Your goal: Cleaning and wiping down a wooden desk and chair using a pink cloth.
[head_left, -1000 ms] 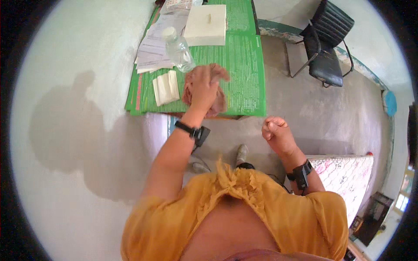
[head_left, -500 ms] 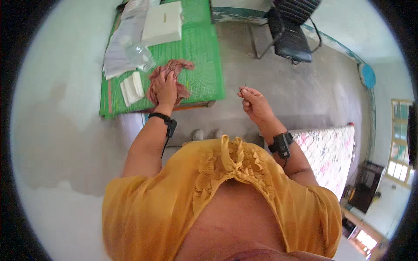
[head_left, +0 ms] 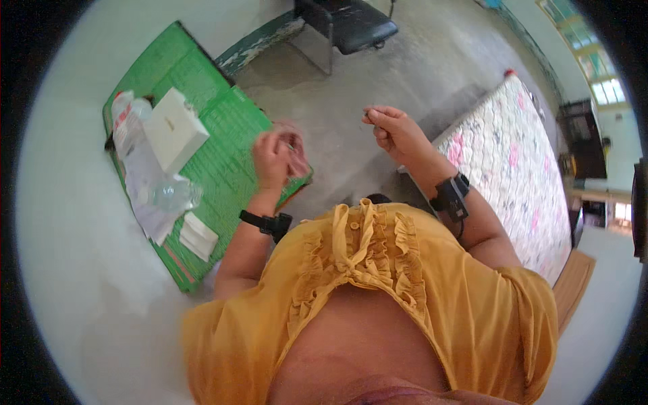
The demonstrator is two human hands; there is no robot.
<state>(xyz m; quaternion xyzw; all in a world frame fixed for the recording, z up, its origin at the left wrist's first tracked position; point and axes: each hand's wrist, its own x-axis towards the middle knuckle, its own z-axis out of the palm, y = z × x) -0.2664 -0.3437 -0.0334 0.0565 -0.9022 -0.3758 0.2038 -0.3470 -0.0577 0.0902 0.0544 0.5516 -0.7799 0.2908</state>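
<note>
My left hand (head_left: pixel 271 158) is closed on a crumpled pinkish-brown cloth (head_left: pixel 297 162), lifted near the right edge of the green-covered table (head_left: pixel 223 111). Motion blurs both hand and cloth. Over the floor to the right, my right hand (head_left: pixel 398 131) pinches something tiny between thumb and forefinger, too small to make out. Apart from each other, the two hands share nothing. Each wrist wears a black strap with a small box.
On the table lie a white box (head_left: pixel 177 131), a clear plastic bottle (head_left: pixel 177 194), papers (head_left: pixel 143 169) and a folded white tissue pack (head_left: pixel 198 236). A black chair (head_left: pixel 351 27) stands beyond. To my right is a bed with a floral cover (head_left: pixel 513 169).
My left hand has picked the cloth up off the table and moved right with it. My body has turned right, so the table appears tilted and more of the bed shows.
</note>
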